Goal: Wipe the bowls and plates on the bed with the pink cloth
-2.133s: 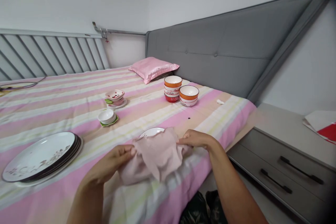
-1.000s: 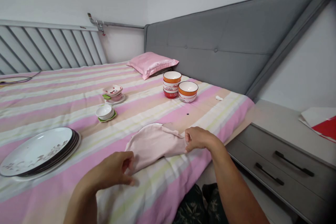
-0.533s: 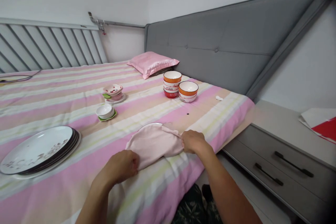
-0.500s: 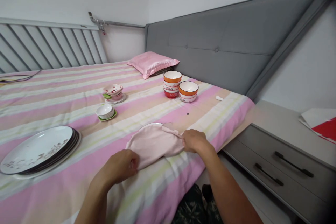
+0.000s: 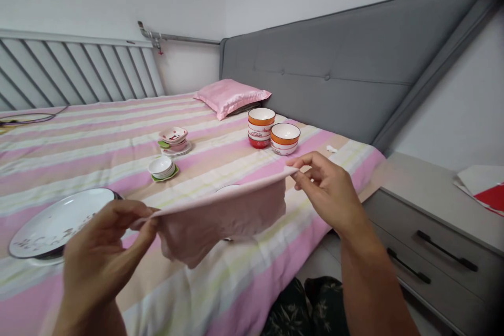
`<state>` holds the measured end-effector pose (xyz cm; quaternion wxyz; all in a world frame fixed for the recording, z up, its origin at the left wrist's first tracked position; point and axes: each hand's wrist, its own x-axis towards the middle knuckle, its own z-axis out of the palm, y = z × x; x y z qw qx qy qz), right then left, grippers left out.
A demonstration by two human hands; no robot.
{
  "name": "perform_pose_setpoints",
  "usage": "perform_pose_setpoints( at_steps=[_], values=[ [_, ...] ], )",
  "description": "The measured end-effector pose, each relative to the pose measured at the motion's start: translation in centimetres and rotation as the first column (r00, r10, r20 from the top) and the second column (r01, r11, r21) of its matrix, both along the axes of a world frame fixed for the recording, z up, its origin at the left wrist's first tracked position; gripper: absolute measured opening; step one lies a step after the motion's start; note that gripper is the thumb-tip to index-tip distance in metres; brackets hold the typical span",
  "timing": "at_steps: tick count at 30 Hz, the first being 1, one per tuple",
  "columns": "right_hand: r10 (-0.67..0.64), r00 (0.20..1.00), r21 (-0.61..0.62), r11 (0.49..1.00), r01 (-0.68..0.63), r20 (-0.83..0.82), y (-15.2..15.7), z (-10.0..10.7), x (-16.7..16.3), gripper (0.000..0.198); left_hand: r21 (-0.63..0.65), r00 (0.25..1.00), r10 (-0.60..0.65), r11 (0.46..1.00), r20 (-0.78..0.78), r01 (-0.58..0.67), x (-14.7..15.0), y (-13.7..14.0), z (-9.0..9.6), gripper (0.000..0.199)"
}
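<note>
A pale pink cloth (image 5: 224,215) hangs stretched between my two hands above the bed. My left hand (image 5: 108,247) pinches one upper corner between thumb and fingers. The opposite corner is pinched by my right hand (image 5: 325,186), held higher and farther right. Behind the cloth, a thin rim of a white plate (image 5: 227,188) shows; the rest of it is hidden. Beside my left hand lies a stack of large oval plates, the top plate (image 5: 59,223) white with a floral pattern, partly covered by that hand.
Orange-rimmed bowls stand in a taller stack (image 5: 261,128) and a shorter one (image 5: 285,139). Small dishes (image 5: 161,167) and square dishes (image 5: 173,136) sit left of them on the striped bedspread (image 5: 212,149). A pink pillow (image 5: 232,97) rests by the grey headboard (image 5: 315,58); a nightstand (image 5: 433,210) is at right.
The cloth was lying over the plate and is now lifted off the bed, pulled taut between both hands. My left hand moved left and my right hand moved right and up.
</note>
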<state>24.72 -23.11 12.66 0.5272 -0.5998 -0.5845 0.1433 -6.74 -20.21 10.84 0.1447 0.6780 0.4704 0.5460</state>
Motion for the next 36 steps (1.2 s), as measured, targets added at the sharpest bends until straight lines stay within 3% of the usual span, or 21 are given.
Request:
perform_pose_setpoints(
  at_steps=[3,8,11,14,16,17,18,20,22,23,24,26,29,31,33,36],
  values=[
    [0.09,0.972,0.048,0.996,-0.081,-0.218,-0.2,0.1,-0.6,0.017,-0.062,0.969,0.07,0.996,0.237,-0.057,0.4,0.0,0.1,0.022],
    [0.091,0.899,-0.01,0.994,-0.106,-0.428,2.0,-1.6,-1.6,0.024,-0.21,0.976,0.132,0.973,0.173,-0.094,1.2,1.7,-0.7,0.03],
    [0.118,0.908,0.087,0.992,-0.091,-0.402,3.4,-2.5,-2.1,0.023,-0.11,0.969,0.212,0.974,0.126,-0.199,1.9,2.1,-1.0,0.027],
    [0.135,0.934,0.171,0.982,-0.082,-0.331,4.0,-2.9,-1.8,0.02,-0.018,0.954,0.227,0.974,0.194,-0.228,1.8,2.2,-1.2,0.027],
    [0.132,0.948,0.1,0.989,-0.108,-0.29,4.1,-3.3,-1.0,0.018,-0.084,0.972,0.142,0.988,0.187,-0.128,1.0,2.6,-1.5,0.026],
    [0.14,0.955,0.007,0.99,-0.144,-0.262,4.1,-3.6,-0.6,0.017,-0.185,0.988,0.056,0.982,0.144,-0.029,0.3,2.9,-1.8,0.026],
    [0.159,0.959,-0.116,0.975,-0.191,-0.236,4.1,-3.9,-0.1,0.014,-0.326,0.993,-0.097,0.939,0.068,0.114,-0.3,3.2,-2.1,0.026],
    [0.2,0.958,-0.376,0.887,-0.266,-0.205,4.1,-4.7,0.8,0.01,-0.616,0.885,-0.466,0.704,-0.025,0.353,-1.2,3.8,-2.7,0.024],
    [0.219,0.958,-0.551,0.784,-0.285,-0.183,4.0,-5.2,1.5,0.008,-0.778,0.736,-0.677,0.466,-0.007,0.421,-1.5,4.1,-3.3,0.023],
    [0.227,0.958,-0.602,0.746,-0.285,-0.172,3.9,-5.4,1.7,0.007,-0.817,0.684,-0.729,0.387,0.011,0.426,-1.5,4.1,-3.5,0.023],
    [0.243,0.956,-0.637,0.714,-0.291,-0.165,3.8,-5.5,1.9,0.007,-0.842,0.649,-0.76,0.336,0.023,0.423,-1.3,4.1,-3.6,0.022],
    [0.294,0.941,-0.683,0.653,-0.326,-0.168,3.5,-5.6,2.1,0.006,-0.863,0.616,-0.787,0.287,0.035,0.415,-1.0,3.9,-3.7,0.022],
    [0.336,0.923,-0.72,0.592,-0.363,-0.189,3.2,-5.6,2.3,0.005,-0.867,0.628,-0.776,0.275,0.055,0.416,-0.8,3.8,-3.6,0.021],
    [0.33,0.929,-0.71,0.613,-0.347,-0.169,3.4,-5.8,2.2,0.005,-0.85,0.664,-0.743,0.296,0.082,0.436,-0.9,3.9,-3.5,0.022],
    [0.29,0.953,-0.653,0.705,-0.276,-0.091,4.1,-6.4,2.1,0.004,-0.816,0.711,-0.698,0.359,0.088,0.453,-1.0,4.3,-3.7,0.023],
    [0.159,0.985,-0.541,0.835,-0.1,0.065,5.9,-8.0,1.6,0.005,-0.735,0.833,-0.552,0.554,0.027,0.391,-0.8,5.4,-4.8,0.029]
  ],
)
